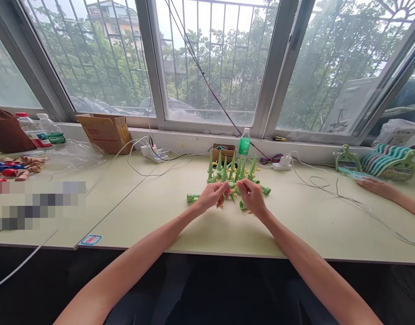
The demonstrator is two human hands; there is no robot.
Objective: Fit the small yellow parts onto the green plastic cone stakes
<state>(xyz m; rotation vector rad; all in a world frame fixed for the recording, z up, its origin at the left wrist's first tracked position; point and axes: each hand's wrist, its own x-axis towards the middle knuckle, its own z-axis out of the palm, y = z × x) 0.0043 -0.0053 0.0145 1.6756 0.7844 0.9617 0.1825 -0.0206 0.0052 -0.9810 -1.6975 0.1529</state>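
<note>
Left hand [212, 196]: you pinch a green piece [232, 184].
Right hand [252, 197]: your fingertips pressed together, right of piece; whether holding, can't tell.
Spikes [251, 169]: behind piece.

Pale table [133, 225] carries green spikes [232, 168], white power strips [155, 154] — at left, probably wooden pieces [22, 175]
</note>
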